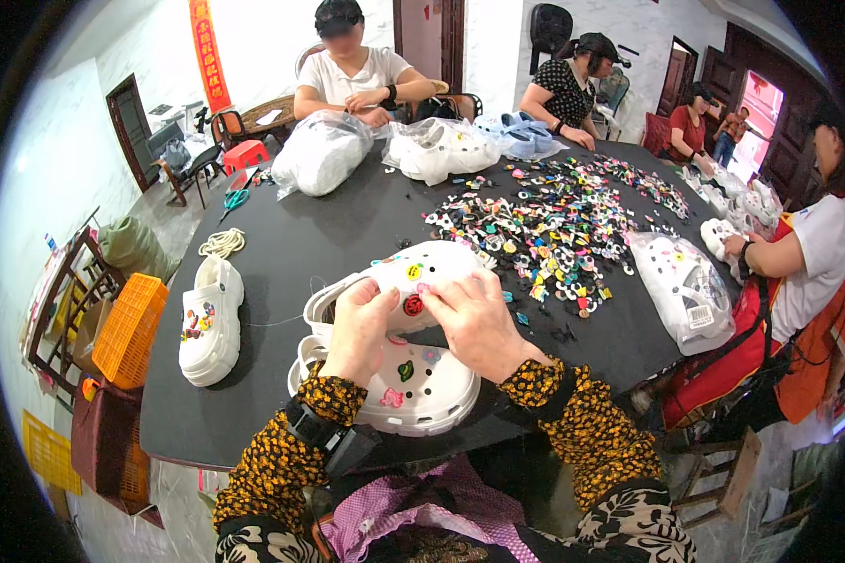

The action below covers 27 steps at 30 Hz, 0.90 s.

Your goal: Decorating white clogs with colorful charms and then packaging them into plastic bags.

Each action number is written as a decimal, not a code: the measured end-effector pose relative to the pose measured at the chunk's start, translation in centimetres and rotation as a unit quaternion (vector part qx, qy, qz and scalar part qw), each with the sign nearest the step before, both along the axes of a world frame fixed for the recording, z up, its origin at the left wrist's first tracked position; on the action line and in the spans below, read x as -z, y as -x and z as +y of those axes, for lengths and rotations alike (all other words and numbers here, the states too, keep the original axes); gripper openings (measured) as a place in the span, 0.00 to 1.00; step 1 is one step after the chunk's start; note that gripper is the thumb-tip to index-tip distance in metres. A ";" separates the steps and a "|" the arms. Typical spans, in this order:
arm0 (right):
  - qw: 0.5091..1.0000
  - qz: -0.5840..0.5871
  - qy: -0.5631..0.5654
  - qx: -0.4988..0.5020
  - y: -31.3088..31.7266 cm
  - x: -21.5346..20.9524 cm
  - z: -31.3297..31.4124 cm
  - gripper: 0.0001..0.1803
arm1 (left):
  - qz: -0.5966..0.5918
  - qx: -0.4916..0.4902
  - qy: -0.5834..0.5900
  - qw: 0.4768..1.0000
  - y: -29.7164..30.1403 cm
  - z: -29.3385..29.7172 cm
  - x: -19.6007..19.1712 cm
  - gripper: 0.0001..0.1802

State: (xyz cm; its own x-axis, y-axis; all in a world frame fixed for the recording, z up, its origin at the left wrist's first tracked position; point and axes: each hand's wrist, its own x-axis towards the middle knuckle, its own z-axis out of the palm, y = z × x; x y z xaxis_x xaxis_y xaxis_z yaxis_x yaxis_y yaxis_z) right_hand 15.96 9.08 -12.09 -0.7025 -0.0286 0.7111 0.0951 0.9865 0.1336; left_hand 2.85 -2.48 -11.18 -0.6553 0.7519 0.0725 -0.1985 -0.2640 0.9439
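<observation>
Two white clogs lie in front of me, one behind the other. The far clog (434,258) carries a yellow charm and a round red charm (413,304). My left hand (359,327) is closed at the near side of its upper, fingertips bunched beside the red charm. My right hand (479,314) pinches at the other side, a small pink charm (423,289) showing at its fingertips. Partly under my hands is the near clog (422,399), with green, pink and other charms in some of its holes. A thin clear thread (277,325) runs off to the left.
Another white clog (211,324) stands at left, near a coil of cream cord (222,243) and teal scissors (235,201). Loose charms (545,225) spread over the dark table (282,394). Bagged clogs (681,291) lie right and far. Several people sit around.
</observation>
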 end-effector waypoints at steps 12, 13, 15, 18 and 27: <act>0.999 -0.032 -0.029 -0.012 0.7 0.9 0.3 0.22 | 0.024 0.012 -0.004 1.000 0.0 0.2 0.6 0.14; 0.999 -0.037 -0.028 -0.014 0.8 0.9 0.3 0.23 | 0.031 0.008 -0.005 0.999 -0.1 0.3 0.6 0.14; 0.999 -0.039 -0.029 -0.014 0.9 0.8 0.2 0.22 | 0.044 0.005 -0.008 0.999 0.0 0.3 0.6 0.14; 0.999 -0.045 -0.028 -0.010 0.9 0.9 0.1 0.21 | 0.055 0.009 -0.011 0.998 0.0 0.4 1.0 0.14; 0.998 -0.043 0.047 -0.029 0.6 0.8 0.1 0.22 | 0.065 0.004 0.004 0.998 -0.4 -0.1 0.2 0.14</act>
